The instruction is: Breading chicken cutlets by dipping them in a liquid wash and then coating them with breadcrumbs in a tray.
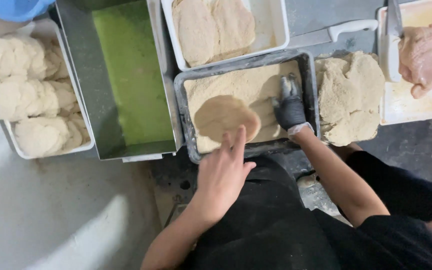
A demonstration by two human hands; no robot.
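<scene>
Breaded cutlet (226, 119) lies flat on the crumbs in a dark metal tray (188, 125) on the counter (416, 145), just ahead of the bare left hand (222, 176), whose fingers (239, 136) are spread, their tips at its near edge. The black-gloved right hand (288, 107) presses flat into the crumbs beside it, fingers together. Thin and limp, the cutlet likely sags and sheds coating; support from underneath at the edge seems safest.

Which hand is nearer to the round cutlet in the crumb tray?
Left. The bare left hand touches the round cutlet with its fingertips; the gloved right hand presses the crumbs beside it.
</scene>
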